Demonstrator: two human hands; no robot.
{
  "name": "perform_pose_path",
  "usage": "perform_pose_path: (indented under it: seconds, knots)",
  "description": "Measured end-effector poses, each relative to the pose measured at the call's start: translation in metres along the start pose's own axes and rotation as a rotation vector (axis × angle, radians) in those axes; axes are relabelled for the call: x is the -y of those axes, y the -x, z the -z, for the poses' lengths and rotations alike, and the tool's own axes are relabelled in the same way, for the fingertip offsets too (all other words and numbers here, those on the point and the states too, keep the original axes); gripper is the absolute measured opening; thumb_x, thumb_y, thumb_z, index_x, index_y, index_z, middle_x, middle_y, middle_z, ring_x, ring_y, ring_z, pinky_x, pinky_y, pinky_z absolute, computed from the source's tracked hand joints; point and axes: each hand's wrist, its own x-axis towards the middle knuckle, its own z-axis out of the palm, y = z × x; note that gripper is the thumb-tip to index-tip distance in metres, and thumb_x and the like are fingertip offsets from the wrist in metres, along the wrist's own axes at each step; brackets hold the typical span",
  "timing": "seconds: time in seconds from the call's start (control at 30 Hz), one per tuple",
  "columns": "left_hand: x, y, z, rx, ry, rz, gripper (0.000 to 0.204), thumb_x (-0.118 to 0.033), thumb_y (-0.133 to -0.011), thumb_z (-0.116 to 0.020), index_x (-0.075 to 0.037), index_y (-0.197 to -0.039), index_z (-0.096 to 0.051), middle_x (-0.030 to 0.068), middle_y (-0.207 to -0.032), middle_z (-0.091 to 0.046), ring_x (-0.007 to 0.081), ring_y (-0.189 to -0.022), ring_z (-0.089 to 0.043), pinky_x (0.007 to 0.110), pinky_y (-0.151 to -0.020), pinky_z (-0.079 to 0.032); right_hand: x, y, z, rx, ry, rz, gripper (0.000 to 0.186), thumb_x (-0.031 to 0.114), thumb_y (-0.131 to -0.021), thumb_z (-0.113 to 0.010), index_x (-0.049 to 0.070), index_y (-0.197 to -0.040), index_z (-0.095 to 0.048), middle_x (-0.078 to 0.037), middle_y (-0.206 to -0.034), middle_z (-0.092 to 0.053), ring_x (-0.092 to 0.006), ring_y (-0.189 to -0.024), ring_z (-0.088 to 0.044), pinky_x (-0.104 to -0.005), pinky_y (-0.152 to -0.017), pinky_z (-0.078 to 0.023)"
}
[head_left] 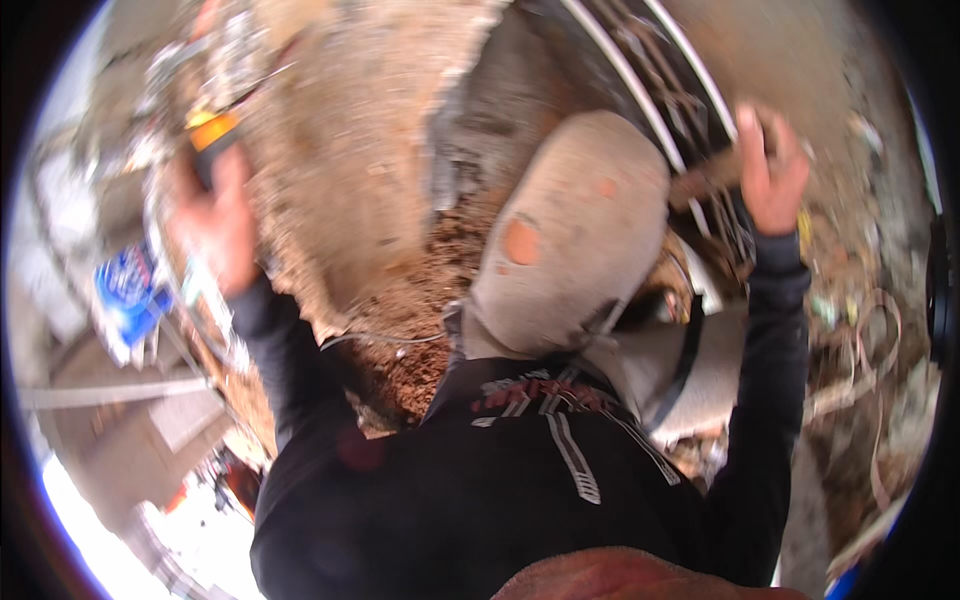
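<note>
My left hand (pixel 218 222) is raised at the left, blurred, with its thumb up. In it is a small object (pixel 212 138) with an orange-yellow end and a dark body; motion smears its kind. On the right, my right hand (pixel 774 178) has its fingers stretched up and slightly apart, and no held thing shows in it. Close beside its wrist is a dark brown bar (pixel 708 178), lying across a long frame with white curved edges (pixel 690 30). I cannot tell whether the hand touches the bar.
My bent knee (pixel 590 215), in worn light trousers, juts up mid-view. Ahead lies a broad tan surface (pixel 370 130), with brown crumbly debris (pixel 400 375) below it. A blue and white package (pixel 130 290) sits at the left. A pale looped strap (pixel 862 340) hangs at the right.
</note>
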Motion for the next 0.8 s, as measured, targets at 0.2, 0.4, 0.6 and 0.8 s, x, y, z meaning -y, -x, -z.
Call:
perform_pose_path:
  seconds: [0.2, 0.4, 0.6, 0.8]
  knots:
    - [-0.164, 0.05, -0.035, 0.38, 1.974, 0.276, 0.064, -0.043, -0.092, -0.056, 0.001, -0.139, -0.05, 0.0223, -0.128, -0.058, 0.0333, -0.117, -0.058, 0.046, -0.104, -0.046, 0.008, -0.017, 0.023, -0.281, -0.347, 0.068, 0.022, 0.016, -0.098, -0.061, -0.001, -0.109, -0.068, -0.009, -0.09, -0.07, -0.0156, -0.076, -0.066, -0.0295, -0.066, -0.052]
    - [-0.304, 0.026, -0.1, 0.943, 1.236, -0.27, 0.078, -0.026, -0.083, -0.078, 0.007, -0.142, -0.039, 0.013, -0.105, -0.061, 0.0181, -0.09, -0.06, 0.031, -0.078, -0.05, 0.001, -0.009, 0.044, -0.114, -1.105, -0.169, 0.037, 0.019, -0.102, -0.051, -0.008, -0.126, -0.057, -0.015, -0.122, -0.065, -0.0233, -0.111, -0.063, -0.0375, -0.095, -0.051]
    - [-0.299, -0.004, -0.177, 1.295, 1.094, -0.573, 0.09, -0.02, -0.081, -0.076, 0.007, -0.15, -0.026, 0.0166, -0.108, -0.062, 0.0192, -0.093, -0.061, 0.03, -0.079, -0.051, -0.008, -0.004, 0.046, 0.001, -1.114, -0.322, 0.033, 0.017, -0.1, -0.061, -0.007, -0.122, -0.06, -0.014, -0.113, -0.069, -0.0211, -0.103, -0.067, -0.0345, -0.092, -0.053]
    - [-0.252, 0.039, -0.274, 1.373, 1.507, -0.332, 0.07, -0.015, -0.085, -0.071, 0.001, -0.146, -0.042, 0.0103, -0.127, -0.059, 0.0165, -0.111, -0.059, 0.03, -0.092, -0.052, -0.032, -0.016, 0.035, 0.094, -0.731, -0.508, 0.027, 0.016, -0.095, -0.065, 0.001, -0.118, -0.068, -0.012, -0.097, -0.071, -0.0181, -0.079, -0.071, -0.0302, -0.069, -0.062]
